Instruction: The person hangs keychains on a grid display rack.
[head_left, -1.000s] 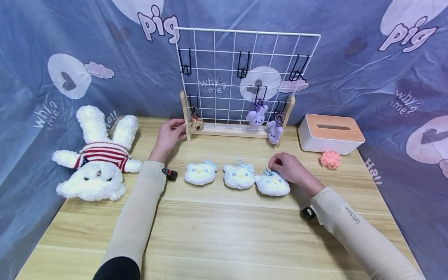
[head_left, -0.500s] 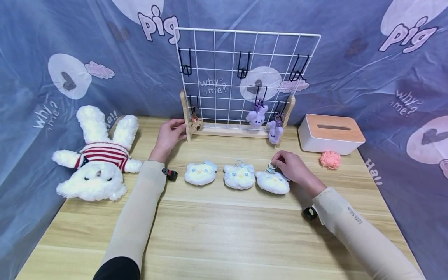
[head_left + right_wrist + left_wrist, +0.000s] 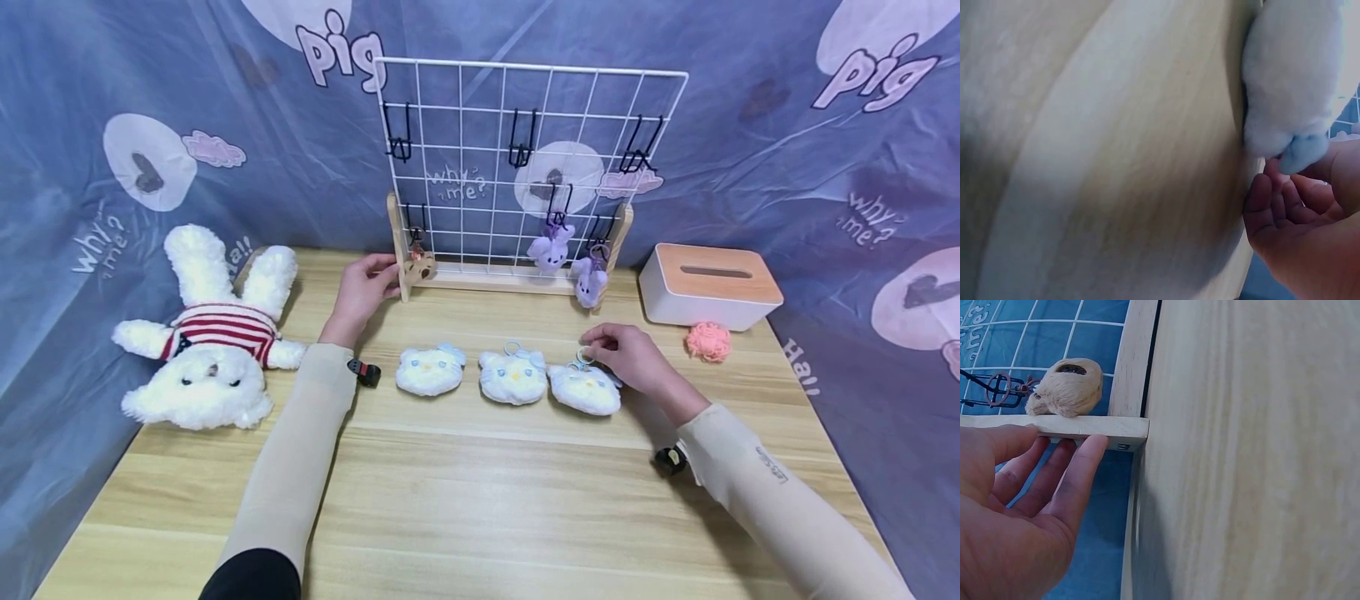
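Three white cat-head plush keychains with blue bows lie in a row on the wooden table: a left plush keychain (image 3: 429, 372), a middle plush keychain (image 3: 513, 380) and a right plush keychain (image 3: 585, 393). My right hand (image 3: 630, 360) pinches the metal ring of the right one, whose head leans on the table. In the right wrist view its blue bow (image 3: 1305, 153) sits beside my fingers, which partly hide the ring. With thumb and fingertips, my left hand (image 3: 362, 296) holds the left wooden post (image 3: 1094, 427) of the white wire grid rack (image 3: 480, 167). A brown plush keychain (image 3: 1071, 387) hangs beside that post.
Two purple bunny keychains (image 3: 551, 250) hang at the rack's lower right. Several black hooks (image 3: 521, 146) are on the grid. A white plush bear (image 3: 213, 333) lies left. A tissue box (image 3: 708, 287) and a pink pompom (image 3: 708, 342) stand at right.
My right hand has drawn slightly back and to the right, with the right keychain's ring lifted upright. The left hand stays on the post.
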A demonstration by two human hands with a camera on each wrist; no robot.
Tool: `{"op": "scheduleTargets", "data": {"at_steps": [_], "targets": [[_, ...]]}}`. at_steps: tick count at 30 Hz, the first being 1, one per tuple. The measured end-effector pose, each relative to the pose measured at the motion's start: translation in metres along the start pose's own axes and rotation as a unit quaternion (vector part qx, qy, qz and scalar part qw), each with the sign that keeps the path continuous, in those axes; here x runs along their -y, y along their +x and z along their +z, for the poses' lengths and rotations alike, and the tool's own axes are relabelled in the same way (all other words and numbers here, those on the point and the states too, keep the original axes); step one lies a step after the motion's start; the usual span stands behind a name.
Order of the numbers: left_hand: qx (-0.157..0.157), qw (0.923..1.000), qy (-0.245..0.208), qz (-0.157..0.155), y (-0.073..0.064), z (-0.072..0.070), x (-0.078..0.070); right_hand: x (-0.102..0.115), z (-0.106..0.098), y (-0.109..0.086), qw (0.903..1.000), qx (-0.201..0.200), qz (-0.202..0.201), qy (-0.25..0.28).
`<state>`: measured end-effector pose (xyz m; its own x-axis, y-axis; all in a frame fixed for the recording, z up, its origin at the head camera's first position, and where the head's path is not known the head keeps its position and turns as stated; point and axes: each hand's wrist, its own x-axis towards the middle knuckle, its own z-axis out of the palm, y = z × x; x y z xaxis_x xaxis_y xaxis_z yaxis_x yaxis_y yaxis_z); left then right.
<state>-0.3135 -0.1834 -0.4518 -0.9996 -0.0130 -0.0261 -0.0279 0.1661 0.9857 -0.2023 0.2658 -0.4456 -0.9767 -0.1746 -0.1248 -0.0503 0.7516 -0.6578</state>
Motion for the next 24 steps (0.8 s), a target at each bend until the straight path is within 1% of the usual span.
{"op": "scheduleTargets", "data": {"at_steps": [3,7,15,24], "targets": [[-0.001,1.0,0.002,-0.001,0.0,-0.001,0.001,0.0,-0.001,-0.001,1.0,0.007,0.002,-0.003],[-0.001,1.0,0.003,-0.002,0.0,-0.001,0.001,0.001,-0.002,-0.003,1.0,0.006,0.006,0.001],[-0.001,1.0,0.0,-0.002,0.0,0.0,0.001,0.009,-0.011,-0.011,0.9984,-0.008,0.012,0.055],[-0.003,0.9999,0.01,-0.011,0.0,0.0,-0.001,0.025,-0.022,-0.019,0.9971,-0.02,0.016,0.071]]}}
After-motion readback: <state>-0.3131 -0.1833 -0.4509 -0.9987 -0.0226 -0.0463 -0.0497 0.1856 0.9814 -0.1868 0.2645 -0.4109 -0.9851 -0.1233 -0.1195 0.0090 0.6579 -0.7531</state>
